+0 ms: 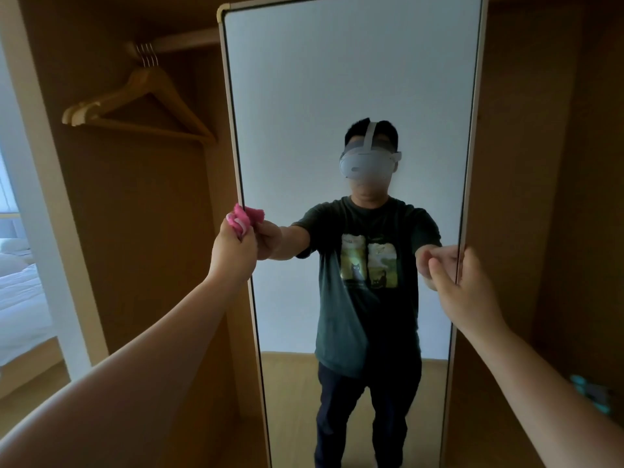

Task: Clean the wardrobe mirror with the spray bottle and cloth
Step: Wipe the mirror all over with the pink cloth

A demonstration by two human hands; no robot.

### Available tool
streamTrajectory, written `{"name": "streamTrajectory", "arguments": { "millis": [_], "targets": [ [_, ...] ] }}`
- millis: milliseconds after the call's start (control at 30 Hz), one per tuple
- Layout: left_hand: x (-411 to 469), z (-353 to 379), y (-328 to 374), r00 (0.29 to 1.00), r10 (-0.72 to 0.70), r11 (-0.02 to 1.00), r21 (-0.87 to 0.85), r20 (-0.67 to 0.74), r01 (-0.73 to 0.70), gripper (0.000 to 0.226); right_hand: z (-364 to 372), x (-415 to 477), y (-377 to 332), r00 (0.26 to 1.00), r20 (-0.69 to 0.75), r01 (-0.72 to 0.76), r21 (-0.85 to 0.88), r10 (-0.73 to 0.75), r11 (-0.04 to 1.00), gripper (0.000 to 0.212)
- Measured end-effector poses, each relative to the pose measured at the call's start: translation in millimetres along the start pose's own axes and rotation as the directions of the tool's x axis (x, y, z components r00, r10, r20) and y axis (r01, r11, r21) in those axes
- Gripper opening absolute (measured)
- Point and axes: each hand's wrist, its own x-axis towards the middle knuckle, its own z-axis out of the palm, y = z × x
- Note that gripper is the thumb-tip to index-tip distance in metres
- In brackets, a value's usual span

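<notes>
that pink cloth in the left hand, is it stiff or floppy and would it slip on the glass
Probably floppy: the pink cloth is bunched into a wad in the left hand, its folds bulging out above the fingers. It looks soft and light. Pressed at the mirror edge, it likely slides easily over the glass.

Dim, warm-toned interior; daylight enters from the far left, where the bed [17, 292] is washed out. The mirror [351, 96] reflects a pale, even wall without glare. Wide-angle bending curves the frame edges. A teal thing [592, 393] at lower right is blurred.
</notes>
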Motion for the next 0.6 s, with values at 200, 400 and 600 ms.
{"name": "streamTrajectory", "arguments": {
  "millis": [200, 400, 600],
  "targets": [
    [-9, -1, -14, 1.0, -0.015, 1.0, 0.023, 0.022, 0.014, 0.021, 2, -10, 7, 1.0, -0.007, -0.024, -0.052, 0.023, 0.998, 0.039],
    [-15, 1, -27, 0.997, -0.057, 0.998, -0.036, 0.056, 0.059, 0.026, 1, -17, 12, 0.998, 0.013, -0.058, -0.039, 0.059, 0.998, 0.035],
    [-21, 2, -42, 0.995, -0.055, 0.998, -0.015, 0.08, 0.056, 0.031, 3, -24, 20, 0.995, 0.028, -0.092, -0.019, 0.092, 0.996, 0.031]
  ]
}}
